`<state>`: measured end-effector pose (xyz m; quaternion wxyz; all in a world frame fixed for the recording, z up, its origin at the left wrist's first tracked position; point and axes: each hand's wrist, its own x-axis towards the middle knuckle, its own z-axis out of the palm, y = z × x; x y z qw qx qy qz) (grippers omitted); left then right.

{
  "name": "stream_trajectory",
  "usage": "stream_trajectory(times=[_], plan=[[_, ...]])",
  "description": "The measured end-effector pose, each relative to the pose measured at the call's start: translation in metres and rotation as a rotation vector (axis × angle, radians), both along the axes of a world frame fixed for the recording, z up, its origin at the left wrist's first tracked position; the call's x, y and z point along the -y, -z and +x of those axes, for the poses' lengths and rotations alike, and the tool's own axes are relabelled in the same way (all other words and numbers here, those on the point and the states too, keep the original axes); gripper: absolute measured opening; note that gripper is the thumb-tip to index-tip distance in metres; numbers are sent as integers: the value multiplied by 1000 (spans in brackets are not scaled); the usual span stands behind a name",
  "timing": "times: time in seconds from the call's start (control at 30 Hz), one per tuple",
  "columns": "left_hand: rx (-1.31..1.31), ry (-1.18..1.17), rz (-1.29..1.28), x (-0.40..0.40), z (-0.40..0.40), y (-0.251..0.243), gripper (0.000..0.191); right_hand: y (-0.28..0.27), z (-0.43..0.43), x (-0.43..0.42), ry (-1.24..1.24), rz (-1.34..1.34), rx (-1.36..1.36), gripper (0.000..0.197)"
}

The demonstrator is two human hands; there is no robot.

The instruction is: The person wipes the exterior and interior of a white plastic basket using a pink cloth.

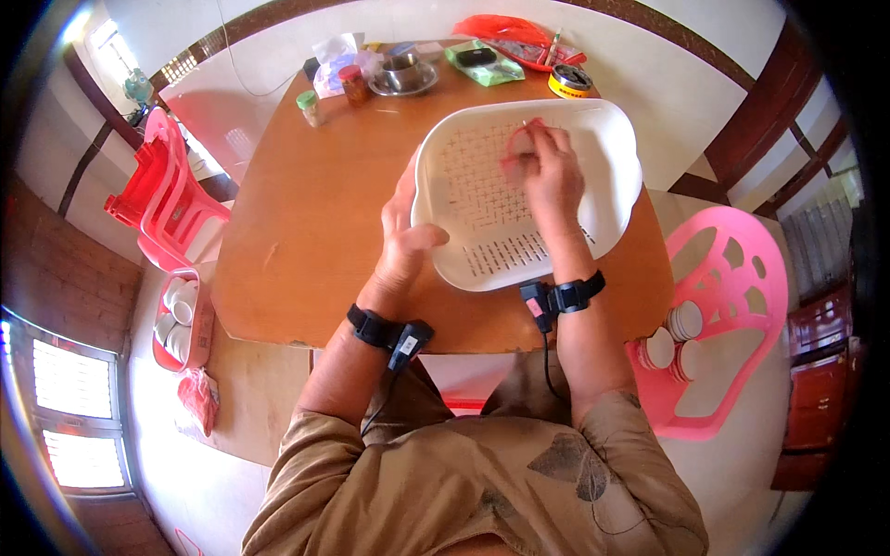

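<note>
A white plastic basket (615,187) with a slotted bottom is tilted above the wooden table (313,194). My left hand (407,236) grips its left rim, thumb on the inner edge. Inside the basket, my right hand (556,170) pinches a piece of red mesh or cloth (514,156), which is blurred against the slotted bottom. Black straps with small cabled devices circle both wrists.
At the table's far side stand a green-lidded jar (308,110), a red-lidded jar (353,87), a metal cup (401,73), a round tin (570,82) and a red plastic bag (500,31). A pink chair (772,313) at right holds stacked bowls; a pink basin (201,326) is at left.
</note>
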<state>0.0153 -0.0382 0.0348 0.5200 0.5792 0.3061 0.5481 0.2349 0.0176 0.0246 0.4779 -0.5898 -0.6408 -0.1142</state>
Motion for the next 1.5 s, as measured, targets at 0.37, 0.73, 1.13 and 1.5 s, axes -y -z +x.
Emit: stream_trajectory(times=[0.37,0.73,1.13,1.5], plan=[[17,-31,-2,-2,-5,6,107,5,17,-6,-58,58,-591,42],[-56,-74,23,-7,-8,8,109,-7,-22,12,-335,95,32,41],[-120,-133,89,-9,-14,7,111,7,-4,-3,99,53,73,67],[-125,-128,84,-14,-14,16,111,10,-53,12,-511,48,-16,70]])
